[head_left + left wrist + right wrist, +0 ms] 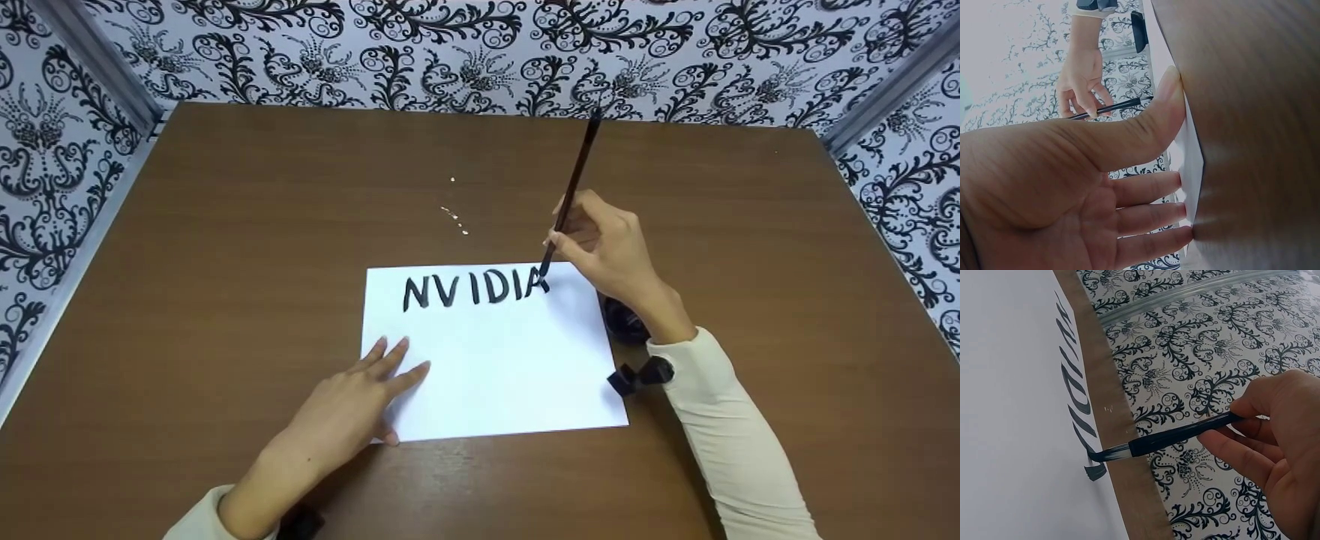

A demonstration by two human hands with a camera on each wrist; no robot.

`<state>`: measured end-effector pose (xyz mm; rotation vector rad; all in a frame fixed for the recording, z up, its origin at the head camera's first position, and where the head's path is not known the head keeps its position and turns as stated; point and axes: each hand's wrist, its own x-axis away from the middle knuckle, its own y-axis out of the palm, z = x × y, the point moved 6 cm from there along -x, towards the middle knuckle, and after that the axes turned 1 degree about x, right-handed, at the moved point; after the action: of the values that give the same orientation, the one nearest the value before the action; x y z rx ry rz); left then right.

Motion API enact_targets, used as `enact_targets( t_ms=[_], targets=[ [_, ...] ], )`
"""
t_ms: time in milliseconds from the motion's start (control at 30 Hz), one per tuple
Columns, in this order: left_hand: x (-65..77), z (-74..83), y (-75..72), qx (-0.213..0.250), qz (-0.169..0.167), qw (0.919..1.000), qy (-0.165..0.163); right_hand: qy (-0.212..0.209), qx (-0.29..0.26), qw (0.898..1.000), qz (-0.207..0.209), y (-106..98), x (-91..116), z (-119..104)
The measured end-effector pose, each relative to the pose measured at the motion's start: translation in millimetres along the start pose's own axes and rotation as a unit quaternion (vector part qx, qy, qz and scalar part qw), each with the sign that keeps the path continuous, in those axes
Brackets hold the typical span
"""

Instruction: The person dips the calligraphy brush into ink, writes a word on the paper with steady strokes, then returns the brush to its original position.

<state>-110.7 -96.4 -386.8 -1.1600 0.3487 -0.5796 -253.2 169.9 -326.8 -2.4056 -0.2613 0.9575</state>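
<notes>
A white sheet of paper [495, 367] lies on the brown table, with "NVIDIA" in black brush letters [472, 288] along its upper part. My right hand [611, 244] pinches a dark-handled paintbrush [574, 180] between thumb and fingers. In the right wrist view, the black-tipped bristles [1112, 453] meet the paper at the last letter, beside a short dark stroke [1095, 471]. With fingers spread and fairly straight, my left hand [349, 412] rests on the sheet's lower left part. Its thumb [1165, 104] touches the near paper edge in the left wrist view.
A dark round object [625, 321], partly hidden by the right forearm, stands beside the paper's right edge. Small pale specks [454, 216] dot the table [262, 225] beyond the sheet. Black-and-white patterned wall covering [465, 60] borders the table's far side.
</notes>
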Motion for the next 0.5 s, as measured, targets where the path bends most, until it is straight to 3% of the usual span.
enact_targets(
  t_ms=[500],
  targets=[
    [0.3,0.5,-0.2,0.001,0.004,1.0,0.002,-0.016,0.032,0.999,0.007,-1.2,0.3,-1.3]
  ],
)
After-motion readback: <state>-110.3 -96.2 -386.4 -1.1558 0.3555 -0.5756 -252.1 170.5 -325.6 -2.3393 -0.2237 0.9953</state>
